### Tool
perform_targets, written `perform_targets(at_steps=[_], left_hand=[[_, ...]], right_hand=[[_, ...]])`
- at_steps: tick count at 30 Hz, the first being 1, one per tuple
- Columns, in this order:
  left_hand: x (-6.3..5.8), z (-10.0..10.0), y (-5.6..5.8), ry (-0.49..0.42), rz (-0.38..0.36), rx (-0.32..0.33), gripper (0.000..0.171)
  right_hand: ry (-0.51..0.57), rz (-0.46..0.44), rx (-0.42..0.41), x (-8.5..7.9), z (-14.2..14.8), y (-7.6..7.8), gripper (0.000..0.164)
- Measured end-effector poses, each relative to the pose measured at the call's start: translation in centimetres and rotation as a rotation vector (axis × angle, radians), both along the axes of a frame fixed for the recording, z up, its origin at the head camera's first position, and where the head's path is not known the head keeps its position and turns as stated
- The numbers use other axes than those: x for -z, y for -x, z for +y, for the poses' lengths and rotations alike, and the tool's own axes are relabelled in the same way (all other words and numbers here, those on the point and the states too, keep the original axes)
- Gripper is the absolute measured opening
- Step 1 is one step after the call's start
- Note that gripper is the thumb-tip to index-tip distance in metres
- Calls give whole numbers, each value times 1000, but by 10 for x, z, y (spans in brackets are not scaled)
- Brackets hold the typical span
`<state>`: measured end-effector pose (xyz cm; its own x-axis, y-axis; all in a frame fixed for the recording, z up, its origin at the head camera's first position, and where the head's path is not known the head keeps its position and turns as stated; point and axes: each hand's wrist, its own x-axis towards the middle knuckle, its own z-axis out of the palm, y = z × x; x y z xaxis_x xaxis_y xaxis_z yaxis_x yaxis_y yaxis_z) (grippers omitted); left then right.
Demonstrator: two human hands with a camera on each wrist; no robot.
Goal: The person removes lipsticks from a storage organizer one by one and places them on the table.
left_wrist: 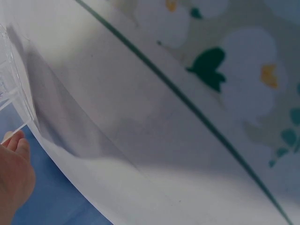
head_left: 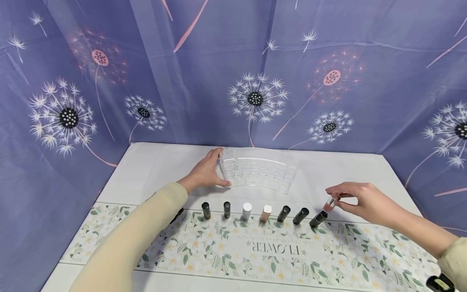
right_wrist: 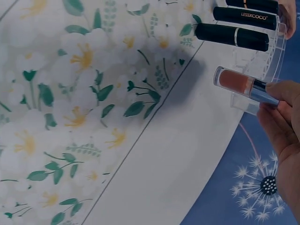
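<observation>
A clear plastic organizer [head_left: 260, 167] with tiered compartments stands at the back middle of the table. My left hand [head_left: 205, 170] grips its left end, thumb at the front corner and fingers at the back one. In my right hand [head_left: 368, 202], thumb and fingertips pinch a lip gloss tube [right_wrist: 234, 82] by its shiny cap. The tube is transparent with a peach-pink filling and is held tilted over the table, beside the rightmost black lipstick [head_left: 318, 219]. The left wrist view catches only part of the left hand [left_wrist: 18, 171] and the organizer's edge.
Several lipsticks form a row in front of the organizer, among them a white one [head_left: 246, 211] and a pink-bodied one with a white cap [head_left: 266, 213]. They stand along a floral runner [head_left: 273, 265] printed FLOWER. A purple dandelion curtain [head_left: 204, 89] encloses the table's back and sides.
</observation>
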<state>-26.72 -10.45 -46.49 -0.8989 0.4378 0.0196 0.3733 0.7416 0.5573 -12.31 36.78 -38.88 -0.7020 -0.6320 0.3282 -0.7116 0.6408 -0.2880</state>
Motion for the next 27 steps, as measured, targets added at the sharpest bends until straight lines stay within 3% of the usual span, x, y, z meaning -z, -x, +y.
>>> perform_targets(at_steps=[10, 18, 27], left_hand=[[-2, 0, -1, 2, 4, 10, 133], [-2, 0, 2, 2, 4, 8, 133], [-4, 0, 0, 11, 7, 16, 134]], right_hand=[[-2, -15, 24, 8, 12, -17, 60], [3, -49, 32, 15, 20, -28, 54], [14, -85, 38, 23, 24, -37, 60]])
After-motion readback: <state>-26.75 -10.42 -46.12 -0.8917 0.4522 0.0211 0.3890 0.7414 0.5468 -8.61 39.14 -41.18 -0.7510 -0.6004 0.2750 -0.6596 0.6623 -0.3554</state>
